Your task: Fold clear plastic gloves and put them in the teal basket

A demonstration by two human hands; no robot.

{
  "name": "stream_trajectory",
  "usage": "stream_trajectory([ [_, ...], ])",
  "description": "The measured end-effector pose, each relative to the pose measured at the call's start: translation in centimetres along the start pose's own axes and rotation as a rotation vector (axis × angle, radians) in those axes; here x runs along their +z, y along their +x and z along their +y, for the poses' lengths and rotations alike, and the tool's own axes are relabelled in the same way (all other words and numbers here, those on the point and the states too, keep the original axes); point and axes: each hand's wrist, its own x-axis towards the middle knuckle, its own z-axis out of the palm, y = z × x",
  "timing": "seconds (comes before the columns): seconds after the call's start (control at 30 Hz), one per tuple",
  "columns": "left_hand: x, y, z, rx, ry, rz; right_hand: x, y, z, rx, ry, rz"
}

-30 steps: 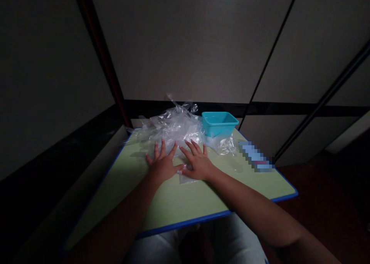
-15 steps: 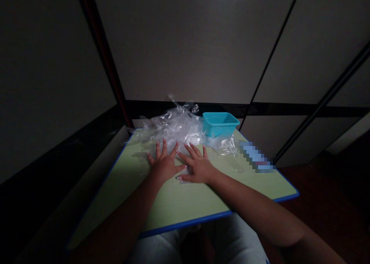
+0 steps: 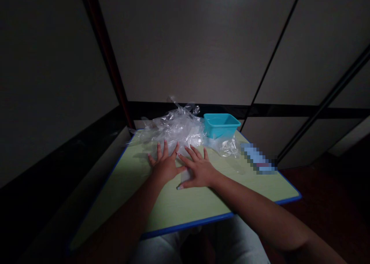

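My left hand (image 3: pixel 165 167) lies palm down with its fingers spread, fingertips at the near edge of a heap of crumpled clear plastic (image 3: pixel 180 127). Beside it my right hand (image 3: pixel 200 170) is also flat and spread, its forefinger close to the left one. Between the two thumbs a small pale, see-through piece (image 3: pixel 186 174) shows, partly covered by the right hand; what it is I cannot make out. Neither hand grips anything.
A turquoise plastic box (image 3: pixel 222 126) stands at the back of the green table (image 3: pixel 185 210), with clear plastic (image 3: pixel 229 146) in front of it. A blurred blue item (image 3: pixel 257 158) lies near the right edge. Panelled walls rise behind and to the left.
My right thumb has moved slightly nearer the front edge, away from the left thumb, and more of the pale piece shows between them. The view has shifted a little.
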Motion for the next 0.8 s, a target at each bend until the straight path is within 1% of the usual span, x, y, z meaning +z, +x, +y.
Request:
stream_trajectory([
  [0.1, -0.07, -0.05, 0.02, 0.011, 0.007, 0.01, -0.11, 0.16, 0.07, 0.018, 0.003, 0.051],
  [0.17, -0.04, -0.04, -0.03, 0.019, 0.008, 0.016, -0.08, 0.35, 0.09, 0.038, -0.003, 0.061],
  [0.37, 0.04, -0.06, -0.15, 0.027, -0.001, 0.023, 0.37, 0.7, -0.07, 0.053, 0.014, -0.006],
  [0.5, -0.07, -0.05, -0.03, 0.004, 0.002, 0.005, 0.4, 0.62, -0.15, 0.033, -0.008, -0.036],
  [0.8, 0.4, 0.34, -0.44, -0.015, 0.003, 0.003, 0.8, 0.05, -0.51, -0.059, -0.021, -0.023],
])
